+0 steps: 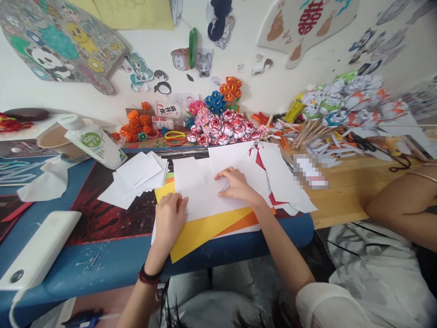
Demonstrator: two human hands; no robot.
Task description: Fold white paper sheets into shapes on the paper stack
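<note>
White paper (201,196) lies over yellow paper (194,234) and orange paper (235,223) near the table's front edge. My left hand (170,216) is at the left edge of the white paper, its fingers curled and pressed together; whether they pinch the edge is too small to tell. On the middle of the same sheet rests my right hand (235,186), thumb and fingers apart, holding nothing. Smaller white sheets (141,175) are piled to the left. More white paper (283,177) with red pieces lies at the right.
A white bottle (97,143) stands at the back left, a white power bank (43,248) at the front left. Red and white paper flowers (227,127) line the wall. Wooden sticks (309,132) and paper scraps lie at the right, near another person's arm (403,205).
</note>
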